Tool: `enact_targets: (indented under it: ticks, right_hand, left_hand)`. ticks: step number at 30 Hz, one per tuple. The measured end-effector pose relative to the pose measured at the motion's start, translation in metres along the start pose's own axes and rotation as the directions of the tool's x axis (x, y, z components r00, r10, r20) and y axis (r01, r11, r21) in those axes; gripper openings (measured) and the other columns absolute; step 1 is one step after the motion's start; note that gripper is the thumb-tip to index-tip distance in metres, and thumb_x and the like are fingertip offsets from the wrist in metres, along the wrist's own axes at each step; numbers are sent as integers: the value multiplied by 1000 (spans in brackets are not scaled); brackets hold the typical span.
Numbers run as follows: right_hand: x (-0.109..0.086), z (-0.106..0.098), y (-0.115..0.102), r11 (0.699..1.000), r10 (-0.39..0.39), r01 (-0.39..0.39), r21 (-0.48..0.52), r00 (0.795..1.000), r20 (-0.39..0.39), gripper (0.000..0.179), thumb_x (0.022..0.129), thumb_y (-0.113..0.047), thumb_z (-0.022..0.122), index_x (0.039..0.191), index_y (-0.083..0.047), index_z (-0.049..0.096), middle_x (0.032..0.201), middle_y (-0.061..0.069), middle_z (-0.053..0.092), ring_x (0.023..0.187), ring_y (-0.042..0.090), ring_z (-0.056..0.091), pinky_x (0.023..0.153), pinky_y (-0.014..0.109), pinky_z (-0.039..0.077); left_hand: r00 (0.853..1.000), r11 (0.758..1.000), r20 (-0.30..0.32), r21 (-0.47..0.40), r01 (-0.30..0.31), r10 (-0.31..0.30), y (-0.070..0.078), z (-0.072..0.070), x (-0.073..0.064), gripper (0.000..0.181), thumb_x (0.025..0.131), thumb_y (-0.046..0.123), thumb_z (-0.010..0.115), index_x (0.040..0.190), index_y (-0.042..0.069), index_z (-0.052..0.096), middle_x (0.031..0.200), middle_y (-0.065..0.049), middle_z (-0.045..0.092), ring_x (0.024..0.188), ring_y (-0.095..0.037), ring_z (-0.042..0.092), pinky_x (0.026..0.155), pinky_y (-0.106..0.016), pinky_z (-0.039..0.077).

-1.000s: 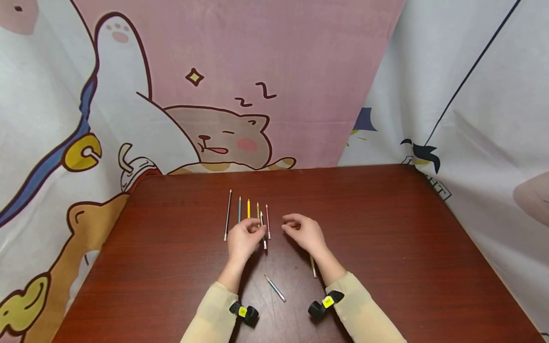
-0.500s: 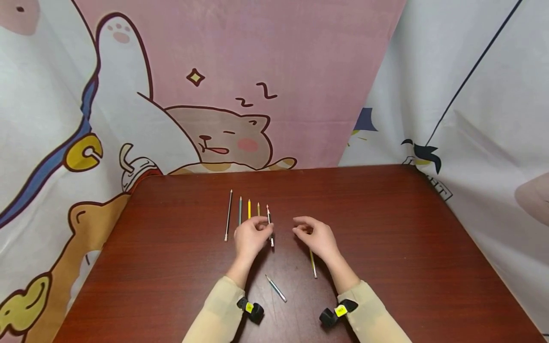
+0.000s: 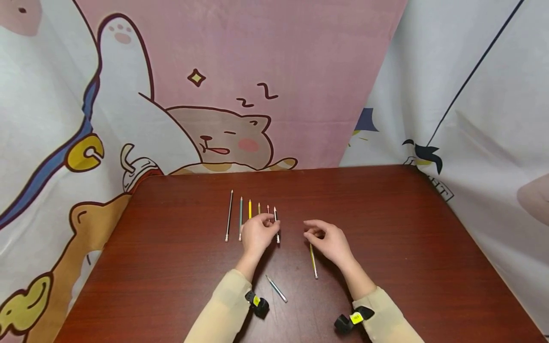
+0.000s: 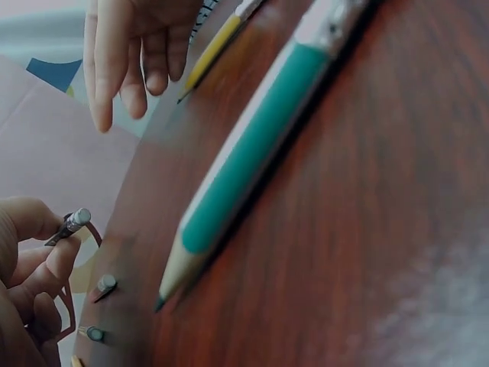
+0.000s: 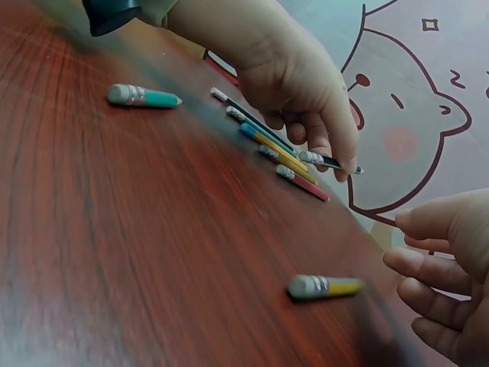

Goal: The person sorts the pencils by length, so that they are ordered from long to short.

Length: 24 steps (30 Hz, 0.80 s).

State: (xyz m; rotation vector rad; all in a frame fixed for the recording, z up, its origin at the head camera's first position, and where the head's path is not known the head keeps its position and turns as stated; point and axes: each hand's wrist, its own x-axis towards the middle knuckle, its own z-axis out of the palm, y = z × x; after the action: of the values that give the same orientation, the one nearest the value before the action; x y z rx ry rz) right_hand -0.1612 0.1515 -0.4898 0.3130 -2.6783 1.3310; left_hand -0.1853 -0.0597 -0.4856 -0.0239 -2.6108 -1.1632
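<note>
My left hand [image 3: 257, 236] pinches a short black pencil [image 3: 278, 237] between thumb and fingers, over the right end of a row of pencils. In the left wrist view that pencil's metal band and eraser [image 4: 76, 220] stick out past the fingertips. The row holds a black pencil [image 3: 229, 216], a teal one [image 3: 240, 209], a yellow one [image 3: 250, 207], a gold one [image 3: 259, 207] and a red one [image 3: 268, 208]; my left hand covers part of it. My right hand [image 3: 331, 242] holds nothing, fingers loosely bent, just above a yellow-and-black pencil [image 3: 314, 265].
A short teal-and-white pencil [image 3: 276, 288] lies slanted on the brown wooden table [image 3: 407, 267], nearer the person than the row. Behind the table hangs a printed cartoon curtain [image 3: 300, 85]. Each forearm wears a black wrist camera [image 3: 259, 307].
My left hand has carried the short black pencil rightward, from over the gold pencil to past the red one. My right hand has shifted right and slightly nearer, uncovering more of the yellow-and-black pencil.
</note>
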Motion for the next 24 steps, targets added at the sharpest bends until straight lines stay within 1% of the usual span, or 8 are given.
enact_targets:
  ticks: [8,17,24]
  right_hand:
    - [-9,-11,6,999,-42,42,-12,999,-5,31,83,-8,78,114,-4,72,85,-2,72,79,19,69,75,43,54]
    - [-16,-18,11,998,-48,47,-29,999,-12,30,84,-7,78,113,-5,73,85,-4,72,79,17,69,75,39,54]
    - [-21,-20,14,995,-81,79,-66,996,-23,31,82,-7,79,112,-5,73,84,-5,71,77,15,68,72,38,54]
  left_hand:
    - [1000,997,-8,81,-19,19,-7,9,8,16,79,27,77,90,16,79,68,10,68,68,-14,66,76,-43,40]
    - [998,987,-25,148,-54,58,-9,16,11,15,77,28,77,88,17,80,67,10,69,72,-19,64,75,-43,39]
    - [997,973,-27,221,-70,78,-10,20,13,16,77,30,78,87,19,80,68,9,69,74,-21,64,74,-43,39]
